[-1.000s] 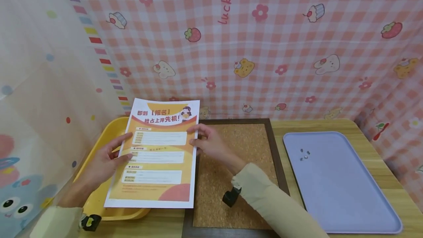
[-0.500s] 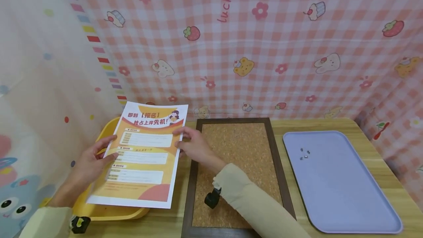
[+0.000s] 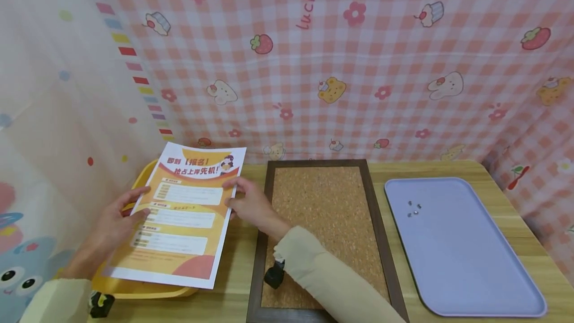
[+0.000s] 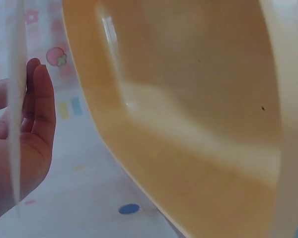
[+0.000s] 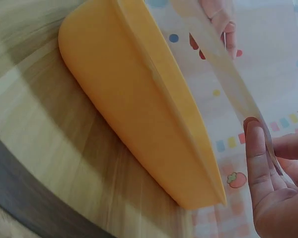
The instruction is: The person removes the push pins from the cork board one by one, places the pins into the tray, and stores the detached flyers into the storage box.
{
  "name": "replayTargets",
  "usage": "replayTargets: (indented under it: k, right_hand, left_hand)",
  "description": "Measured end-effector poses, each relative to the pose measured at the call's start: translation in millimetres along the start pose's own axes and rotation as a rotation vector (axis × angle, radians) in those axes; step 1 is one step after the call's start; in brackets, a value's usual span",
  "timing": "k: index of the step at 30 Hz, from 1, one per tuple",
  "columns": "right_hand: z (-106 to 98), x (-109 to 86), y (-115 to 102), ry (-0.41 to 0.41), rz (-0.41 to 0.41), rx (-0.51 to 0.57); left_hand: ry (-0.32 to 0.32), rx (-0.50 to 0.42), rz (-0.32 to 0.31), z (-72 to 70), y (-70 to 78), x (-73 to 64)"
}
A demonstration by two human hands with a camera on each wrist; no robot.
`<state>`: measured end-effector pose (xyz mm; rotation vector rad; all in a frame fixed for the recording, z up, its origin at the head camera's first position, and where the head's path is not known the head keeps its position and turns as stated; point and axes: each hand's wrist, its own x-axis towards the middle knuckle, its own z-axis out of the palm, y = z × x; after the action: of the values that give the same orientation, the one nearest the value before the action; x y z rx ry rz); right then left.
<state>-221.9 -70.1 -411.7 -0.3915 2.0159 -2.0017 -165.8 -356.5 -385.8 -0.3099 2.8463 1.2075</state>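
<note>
A printed paper flyer (image 3: 179, 218), orange and white with Chinese text, is held between both hands over a yellow bin (image 3: 148, 290). My left hand (image 3: 105, 226) pinches its left edge, thumb on the printed face and fingers behind. At the opposite edge my right hand (image 3: 251, 207) pinches it the same way. The left wrist view shows the sheet (image 4: 15, 114) edge-on beside the bin's inside (image 4: 188, 99), where only a small dark speck shows. In the right wrist view the sheet (image 5: 233, 84) stands above the bin's rim.
A cork board (image 3: 327, 223) with a dark frame lies in the middle of the wooden table (image 3: 224, 308), under my right forearm. To its right is a lilac tray (image 3: 466, 253) holding several small metal pieces (image 3: 413, 209). Patterned cloth (image 3: 358, 64) hangs behind and at the sides.
Both hands have carried the flyer left and slightly down, farther over the yellow bin. More of the cork board shows now. The tray and its small pieces have stayed in place.
</note>
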Motion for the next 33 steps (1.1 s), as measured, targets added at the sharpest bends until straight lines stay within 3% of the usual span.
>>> replayTargets:
  k: [13,18,27,33]
  right_hand:
    - [30.1,2.0,10.3,-0.018,0.026,-0.012]
    - [34.9,2.3,13.5,-0.020,0.048,-0.009]
    - [38.0,4.3,17.5,-0.046,0.056,-0.001]
    - [38.9,3.2,19.6,-0.068,0.068,-0.101]
  left_hand:
    - [0.001,0.073,-0.042,-14.1,-20.7,2.7]
    - [0.003,0.074,-0.026,-17.6,-26.3,3.6]
    - [-0.002,0.085,-0.079,-21.3,-33.6,5.9]
    - [-0.007,0.073,-0.067,-21.9,-36.2,6.2]
